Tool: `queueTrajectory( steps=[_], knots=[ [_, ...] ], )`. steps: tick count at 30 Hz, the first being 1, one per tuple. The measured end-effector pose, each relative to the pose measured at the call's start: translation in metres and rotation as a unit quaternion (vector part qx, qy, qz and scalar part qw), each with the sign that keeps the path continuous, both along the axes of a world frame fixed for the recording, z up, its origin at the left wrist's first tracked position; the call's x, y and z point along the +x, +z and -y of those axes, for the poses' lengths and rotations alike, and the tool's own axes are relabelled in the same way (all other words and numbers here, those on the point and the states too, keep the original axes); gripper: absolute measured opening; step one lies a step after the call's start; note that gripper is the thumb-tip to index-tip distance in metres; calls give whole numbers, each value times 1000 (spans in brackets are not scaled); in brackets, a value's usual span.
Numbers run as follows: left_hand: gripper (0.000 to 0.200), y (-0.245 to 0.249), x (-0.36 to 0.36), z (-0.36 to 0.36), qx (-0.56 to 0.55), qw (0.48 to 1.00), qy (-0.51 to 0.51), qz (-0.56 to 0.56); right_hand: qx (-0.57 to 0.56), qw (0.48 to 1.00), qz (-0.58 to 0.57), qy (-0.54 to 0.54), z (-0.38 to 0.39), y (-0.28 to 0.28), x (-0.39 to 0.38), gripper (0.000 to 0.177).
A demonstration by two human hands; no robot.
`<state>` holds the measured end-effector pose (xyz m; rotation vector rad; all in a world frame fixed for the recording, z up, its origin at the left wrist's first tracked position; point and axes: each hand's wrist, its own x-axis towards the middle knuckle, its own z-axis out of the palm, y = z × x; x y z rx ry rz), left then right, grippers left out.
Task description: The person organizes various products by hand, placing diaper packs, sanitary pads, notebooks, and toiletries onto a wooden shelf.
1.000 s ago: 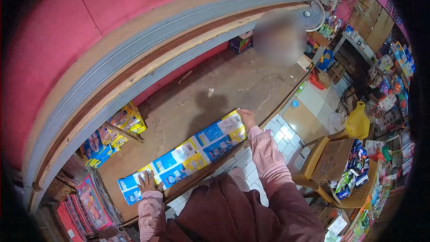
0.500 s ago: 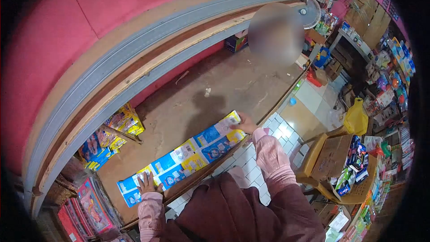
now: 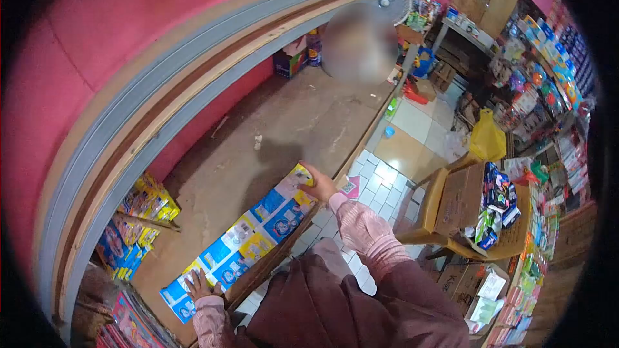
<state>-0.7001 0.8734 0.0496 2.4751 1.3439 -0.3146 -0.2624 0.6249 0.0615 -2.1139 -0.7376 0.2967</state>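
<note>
A long strip of blue, yellow and white printed packets lies flat along the front edge of a brown wooden shelf board. My left hand rests on the strip near its lower left end, fingers spread and palm down. At the other end, my right hand has its fingers curled around the strip's corner. More blue and yellow packets are piled on the board to the left, beside a wooden stick.
Grey rails curve above the board's back. To the right, a chair carries an open cardboard box of packets, with a yellow bag behind. A person, blurred, is at the board's far end. Colourful goods line the right wall.
My view has shifted, so the shelf and chair appear further left. Both hands stay at the same ends of the packet strip, which lies along the edge as before.
</note>
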Motion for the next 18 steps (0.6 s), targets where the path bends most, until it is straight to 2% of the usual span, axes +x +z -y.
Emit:
queueTrajectory(
  steps=[2, 5, 8, 11, 12, 13, 14, 15, 16, 17, 18],
  knots=[
    [91, 0, -1, -2, -5, 1000, -6, -15, 5, 998, -66, -5, 1, 11, 1, 74],
    [91, 2, 3, -5, -15, 999, -6, -30, 71, 997, -29, 17, 0, -7, 8, 74],
    [93, 2, 1, -4, -20, 1000, -1, -22, 66, 993, -93, 33, 1, -13, 17, 74],
    [93, 7, 5, 0, -19, 1000, -9, -14, 83, 992, -89, 30, 3, -8, 21, 73],
    [91, 0, 5, 1, -9, 1000, -16, 11, 91, 990, -111, 8, 5, -2, 21, 72],
    [87, 5, 12, 10, 11, 999, -24, 41, 120, 991, -51, 6, 8, 0, 27, 71],
    [84, 1, 14, 11, 39, 988, -69, 129, 150, 989, 7, 4, 13, 0, 35, 70],
    [82, -5, 16, 11, 69, 968, -112, 215, 161, 987, 12, -18, 16, -4, 47, 69],
    [81, -4, 18, 14, 90, 964, -96, 231, 172, 984, 15, -40, 19, -7, 61, 69],
    [80, 0, 22, 18, 113, 959, -80, 247, 90, 991, 10, -94, 23, 12, 69, 68],
    [78, 11, 23, 25, 115, 968, -27, 223, 173, 982, 34, -72, 24, 4, 89, 70]
  ],
)
